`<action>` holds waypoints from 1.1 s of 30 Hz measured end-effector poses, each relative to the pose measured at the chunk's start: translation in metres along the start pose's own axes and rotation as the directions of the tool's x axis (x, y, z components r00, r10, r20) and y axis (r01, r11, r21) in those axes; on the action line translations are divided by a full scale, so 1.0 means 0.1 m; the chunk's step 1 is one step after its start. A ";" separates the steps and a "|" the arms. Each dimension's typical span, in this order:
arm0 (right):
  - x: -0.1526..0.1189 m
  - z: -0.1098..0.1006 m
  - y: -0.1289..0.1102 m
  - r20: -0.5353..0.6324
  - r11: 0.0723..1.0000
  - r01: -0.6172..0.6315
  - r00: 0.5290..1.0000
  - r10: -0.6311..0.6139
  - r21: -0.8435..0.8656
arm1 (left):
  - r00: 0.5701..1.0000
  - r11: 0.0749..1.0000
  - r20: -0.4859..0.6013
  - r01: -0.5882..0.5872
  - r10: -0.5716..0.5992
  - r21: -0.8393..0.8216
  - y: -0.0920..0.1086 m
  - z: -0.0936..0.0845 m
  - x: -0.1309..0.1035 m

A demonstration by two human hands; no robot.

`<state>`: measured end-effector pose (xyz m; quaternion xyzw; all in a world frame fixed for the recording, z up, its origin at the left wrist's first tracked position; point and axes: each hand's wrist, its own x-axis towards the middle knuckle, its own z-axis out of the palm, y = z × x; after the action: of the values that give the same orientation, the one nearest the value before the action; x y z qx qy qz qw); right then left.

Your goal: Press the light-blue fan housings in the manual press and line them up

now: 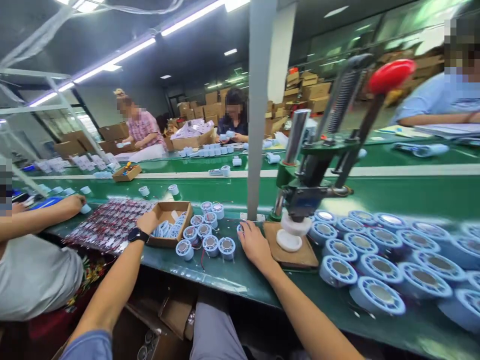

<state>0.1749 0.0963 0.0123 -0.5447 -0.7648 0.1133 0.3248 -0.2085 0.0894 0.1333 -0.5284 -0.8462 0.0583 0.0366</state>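
Note:
My left hand (147,221), with a dark watch at the wrist, is at the left edge of a cardboard box (170,242) of light blue rings (172,227); its fingertips are hard to make out. My right hand (255,243) rests over the table edge area left of the press, its fingers bent around a small light blue part (240,228) that is mostly hidden. Between my hands stand several light blue round units (210,243) with grey discs on top. Right of my right hand, a white round holder (289,241) sits on a brown board under the press.
A green hand press (305,195) with a red-knobbed lever (392,76) rises at the right. Many round units (382,265) crowd the table beside it. Wired boards (108,225) lie left. A neighbour's arm (45,216) reaches in; people sit across the green belt (195,187).

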 end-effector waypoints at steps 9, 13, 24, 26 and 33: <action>-0.89 -0.36 0.01 -0.012 0.994 0.103 0.995 -0.103 0.024 | 0.999 0.994 0.022 -0.036 0.033 0.107 -0.01 0.10 0.31; -0.97 -0.45 -0.07 0.082 0.961 0.261 0.960 -0.269 0.093 | 0.999 0.993 0.004 -0.049 0.049 0.112 0.02 0.08 0.38; -0.53 -0.35 -0.21 0.235 0.962 0.269 0.933 -0.272 0.045 | 0.901 0.989 -0.435 -0.056 -0.009 -0.136 0.12 -0.22 0.03; -0.68 -0.36 -0.12 0.153 0.973 0.198 0.965 -0.215 0.114 | 0.881 0.914 -0.468 -0.140 -0.060 -0.381 0.24 -0.22 -0.30; -1.13 -0.51 0.11 -0.023 0.950 0.088 0.996 -0.085 0.300 | 0.850 0.433 -0.289 -0.483 0.441 -0.761 1.55 0.62 -1.73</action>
<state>0.2369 -0.0118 0.0036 -0.4556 -0.7602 0.2113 0.4122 -0.0025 -0.0029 0.0505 -0.6962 -0.5977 -0.3396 -0.2068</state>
